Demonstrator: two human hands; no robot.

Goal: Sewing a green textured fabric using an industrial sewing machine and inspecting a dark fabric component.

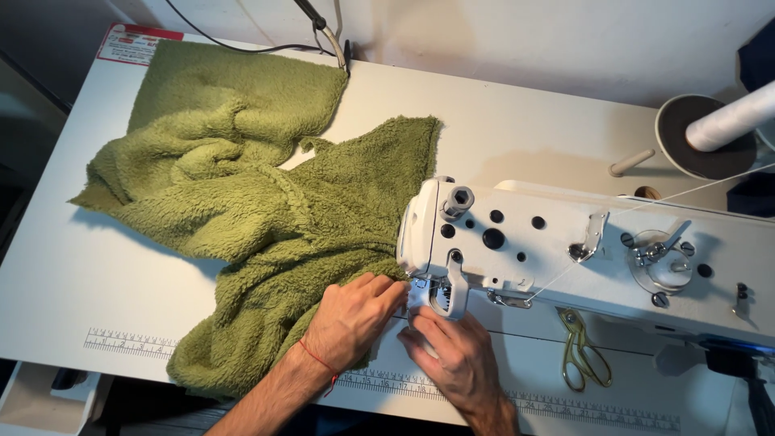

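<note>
A fluffy olive-green fleece fabric (242, 194) lies bunched across the white sewing table (48, 282). A white industrial sewing machine (581, 250) stands at the right. My left hand (355, 319), with a red string at the wrist, presses flat on the fabric's edge just left of the needle area (428, 295). My right hand (448, 355) rests beside it under the machine head, fingers curled against the fabric edge near the presser foot. Whether it pinches the fabric is hidden.
Gold-handled scissors (583, 355) lie on the table under the machine arm. A white thread cone (731, 121) on a round stand sits at the back right, its thread running to the machine. Printed rulers (133, 343) line the table's front edge. Cables (323, 32) run along the back wall.
</note>
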